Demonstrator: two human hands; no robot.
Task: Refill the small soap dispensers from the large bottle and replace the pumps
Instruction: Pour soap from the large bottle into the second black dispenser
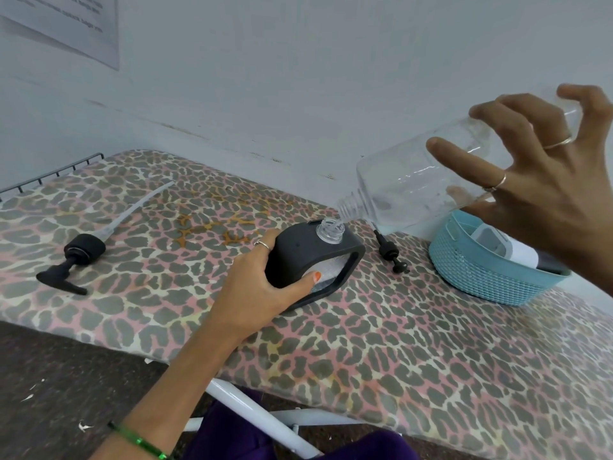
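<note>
At the far left, a big pump (71, 260) lies on its side on the board (431, 376), its long dip tube pointing up toward the wall; it looks like the large bottle's own. Next comes the left hand (262, 287), fingers and thumb curled round the dark dispenser (311, 257), which stands on the board with its clear threaded neck open at the top. Just above and to the right, the bottle (414, 184) is tipped nearly flat, its mouth right over the dispenser's neck, with a thin stream running between the two. Whether much soap is left in it is hard to judge, since the liquid is as clear as the plastic. The right hand (544, 180) holds the bottle from above, fingers spread and curved over its body. A small pump (391, 252) lies on the board just right of the dispenser, and a blue basket (481, 277) with a white item in it sits farther right.

To pour well, keep the dispenser pinned firmly, hold the two necks lined up and close, and raise the bottle's base slowly so the stream stays thin. Watch the level near the neck and stop with room left for the small pump's tube.
</note>
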